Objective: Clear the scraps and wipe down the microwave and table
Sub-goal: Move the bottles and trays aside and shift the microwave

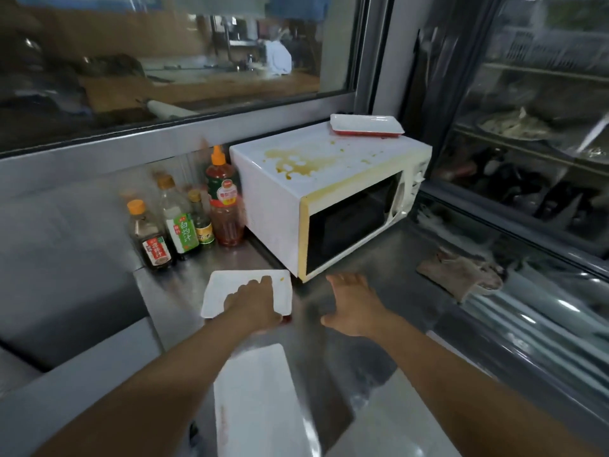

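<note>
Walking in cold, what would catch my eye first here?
Probably the brown sauce spill splashed across the top of the white microwave at centre. Next, the left hand resting on a white tray in front of it, and the cluster of sauce bottles to its left.

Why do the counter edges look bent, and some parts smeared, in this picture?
Head view: the wide-angle lens bows straight lines, such as the window frame. Motion blur smears the left hand on the white tray, the open right hand and the sauce bottles. The microwave, with its brown stain, stays fairly sharp. Glare streaks the glass display case on the right.
</note>
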Tool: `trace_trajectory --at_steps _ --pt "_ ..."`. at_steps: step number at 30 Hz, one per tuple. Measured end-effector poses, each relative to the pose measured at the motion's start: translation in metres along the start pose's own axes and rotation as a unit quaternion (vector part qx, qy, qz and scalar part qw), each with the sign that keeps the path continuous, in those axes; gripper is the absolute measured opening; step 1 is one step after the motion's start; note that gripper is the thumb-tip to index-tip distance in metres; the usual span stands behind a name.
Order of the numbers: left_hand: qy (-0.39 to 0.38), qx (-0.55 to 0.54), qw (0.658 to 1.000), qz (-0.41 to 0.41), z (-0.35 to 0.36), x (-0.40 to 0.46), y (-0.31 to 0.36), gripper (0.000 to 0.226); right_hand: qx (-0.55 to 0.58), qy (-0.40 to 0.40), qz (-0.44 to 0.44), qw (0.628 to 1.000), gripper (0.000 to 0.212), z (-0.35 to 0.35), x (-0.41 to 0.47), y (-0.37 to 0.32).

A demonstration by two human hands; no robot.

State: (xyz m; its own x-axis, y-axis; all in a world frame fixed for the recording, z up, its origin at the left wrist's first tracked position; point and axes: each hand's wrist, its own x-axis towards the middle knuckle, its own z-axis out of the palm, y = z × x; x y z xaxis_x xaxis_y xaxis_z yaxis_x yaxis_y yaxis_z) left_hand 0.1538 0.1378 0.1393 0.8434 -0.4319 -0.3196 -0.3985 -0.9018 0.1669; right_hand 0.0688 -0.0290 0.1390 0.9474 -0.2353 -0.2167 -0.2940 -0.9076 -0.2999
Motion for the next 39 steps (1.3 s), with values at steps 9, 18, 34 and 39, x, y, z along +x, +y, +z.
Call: trace_trajectory --at_steps 9,18,34,39 --pt "0.013 -0.02 0.999 -0.042 0.026 -0.031 0.116 0.062 -0.002 -0.019 -0.035 0.999 0.088 -0.03 -0.036 0.117" --pt "0.001 -0.003 0.999 -0.04 0.03 -0.035 0.179 0.069 0.01 -0.003 -0.013 1.0 0.087 -0.055 -0.053 0.185" --pt "0.075 -0.036 0.994 0.074 -0.058 0.061 0.231 0.075 0.0 0.097 0.016 0.995 0.078 -0.143 0.021 0.203" --pt "0.118 -0.064 0.985 0.105 -0.096 0.082 0.24 0.07 0.024 0.143 0.008 0.989 0.078 -0.178 0.052 0.199"
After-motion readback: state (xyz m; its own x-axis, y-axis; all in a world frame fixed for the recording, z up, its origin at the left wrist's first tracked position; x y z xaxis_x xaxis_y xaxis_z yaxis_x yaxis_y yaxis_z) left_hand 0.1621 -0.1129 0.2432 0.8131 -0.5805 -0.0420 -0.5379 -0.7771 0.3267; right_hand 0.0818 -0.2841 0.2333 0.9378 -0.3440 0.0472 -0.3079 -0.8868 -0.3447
